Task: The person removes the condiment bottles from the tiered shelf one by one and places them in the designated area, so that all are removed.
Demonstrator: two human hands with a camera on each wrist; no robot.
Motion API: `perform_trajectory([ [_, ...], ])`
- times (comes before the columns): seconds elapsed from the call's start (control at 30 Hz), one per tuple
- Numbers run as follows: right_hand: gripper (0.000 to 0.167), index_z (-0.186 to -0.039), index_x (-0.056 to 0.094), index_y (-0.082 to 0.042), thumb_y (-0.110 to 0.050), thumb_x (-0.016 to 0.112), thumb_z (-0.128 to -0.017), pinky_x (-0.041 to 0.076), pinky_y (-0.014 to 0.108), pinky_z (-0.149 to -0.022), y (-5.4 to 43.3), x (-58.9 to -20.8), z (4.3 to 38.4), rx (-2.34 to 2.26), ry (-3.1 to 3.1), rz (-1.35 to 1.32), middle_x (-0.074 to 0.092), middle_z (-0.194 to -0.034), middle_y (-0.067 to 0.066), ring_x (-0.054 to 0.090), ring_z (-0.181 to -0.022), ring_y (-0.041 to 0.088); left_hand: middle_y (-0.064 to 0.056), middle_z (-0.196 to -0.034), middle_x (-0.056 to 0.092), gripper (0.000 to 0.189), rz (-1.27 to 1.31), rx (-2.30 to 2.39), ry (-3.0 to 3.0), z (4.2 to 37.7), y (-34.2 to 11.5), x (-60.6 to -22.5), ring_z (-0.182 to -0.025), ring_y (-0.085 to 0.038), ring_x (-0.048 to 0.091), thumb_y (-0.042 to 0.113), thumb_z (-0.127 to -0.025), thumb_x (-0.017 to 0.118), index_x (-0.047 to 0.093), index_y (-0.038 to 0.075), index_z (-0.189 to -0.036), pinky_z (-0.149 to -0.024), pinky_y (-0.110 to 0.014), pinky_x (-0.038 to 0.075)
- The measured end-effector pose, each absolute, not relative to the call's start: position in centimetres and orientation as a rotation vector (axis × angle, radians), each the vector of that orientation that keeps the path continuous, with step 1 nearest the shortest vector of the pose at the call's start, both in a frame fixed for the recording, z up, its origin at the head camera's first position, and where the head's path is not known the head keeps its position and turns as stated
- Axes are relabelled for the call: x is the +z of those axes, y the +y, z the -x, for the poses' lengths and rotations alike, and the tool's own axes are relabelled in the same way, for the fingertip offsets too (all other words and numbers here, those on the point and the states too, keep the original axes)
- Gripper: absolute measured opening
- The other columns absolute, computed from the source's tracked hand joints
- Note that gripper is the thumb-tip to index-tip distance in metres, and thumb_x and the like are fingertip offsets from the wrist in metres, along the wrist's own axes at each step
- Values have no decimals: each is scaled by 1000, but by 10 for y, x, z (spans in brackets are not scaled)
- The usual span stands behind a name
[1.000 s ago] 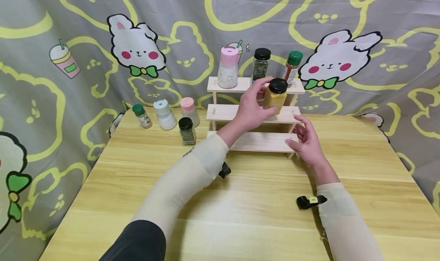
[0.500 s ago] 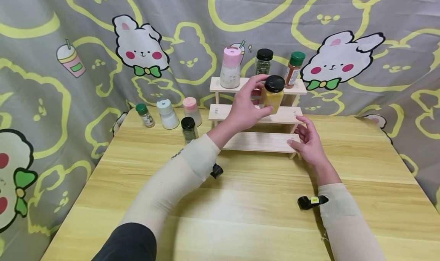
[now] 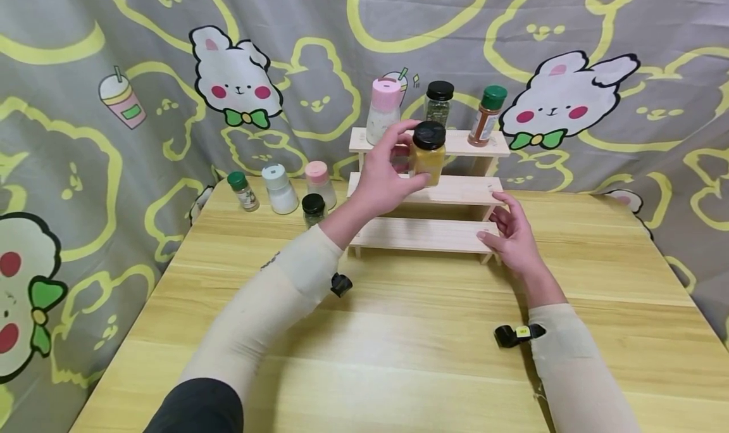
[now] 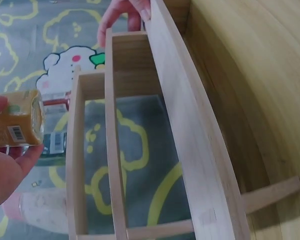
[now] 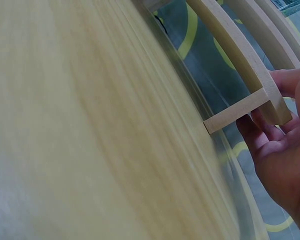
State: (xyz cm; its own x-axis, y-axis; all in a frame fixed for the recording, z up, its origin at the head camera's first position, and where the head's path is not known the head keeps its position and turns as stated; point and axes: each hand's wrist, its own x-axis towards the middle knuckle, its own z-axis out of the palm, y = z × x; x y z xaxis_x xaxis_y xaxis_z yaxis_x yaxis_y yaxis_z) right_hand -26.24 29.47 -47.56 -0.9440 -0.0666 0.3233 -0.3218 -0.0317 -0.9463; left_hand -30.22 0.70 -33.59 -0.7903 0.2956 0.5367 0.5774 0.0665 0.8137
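Note:
My left hand (image 3: 378,180) grips a spice jar (image 3: 428,161) of yellow powder with a black lid, thumb and fingers on its sides. In the head view the jar overlaps the middle tier of a three-tier wooden shelf (image 3: 421,235). The left wrist view shows the jar's clear base and barcode (image 4: 16,133), away from the boards. At the shelf's right end my right hand (image 3: 512,240) holds the lowest board, thumb on one side and fingers on the other, as the right wrist view shows too. No jar stands on the lowest board.
On the top tier stand a pink-capped shaker (image 3: 384,110), a black-lidded herb jar (image 3: 438,104) and a green-capped red spice bottle (image 3: 487,116). Several more jars, including a blue-capped shaker (image 3: 280,191), stand on the table left of the shelf. A patterned curtain (image 3: 319,15) hangs behind.
My left hand has carried the yellow spice jar leftward along the middle tier, from near its right end to about its centre. The right hand keeps its hold on the shelf.

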Motion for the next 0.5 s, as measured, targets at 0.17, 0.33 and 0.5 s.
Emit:
perform_trajectory([
  [0.17,84,-150,37,-13,29,59,-81,48,23,-92,295,-475,263,2084,-2056,-421,48,-140,30,53,-121,27,-10,-117,56,74,856,-1784,-2123,301,-6,-334,-103,-21,62,-9,-77,79,48,12,-141,-87,-33,55],
  [0.33,84,-150,36,-12,29,58,-80,49,23,-92,295,-476,264,2097,-2038,-440,52,-137,24,52,-122,30,-10,-118,55,75,837,-1803,-2108,301,-22,-329,-104,-22,63,-10,-77,79,47,13,-141,-88,-33,55],
  [0.5,84,-150,37,-11,31,57,-79,51,23,-90,295,-476,263,2110,-2028,-425,53,-136,19,52,-121,31,-9,-119,54,75,845,-1824,-2073,303,-42,-328,-106,-22,62,-11,-78,78,48,15,-141,-91,-34,54],
])
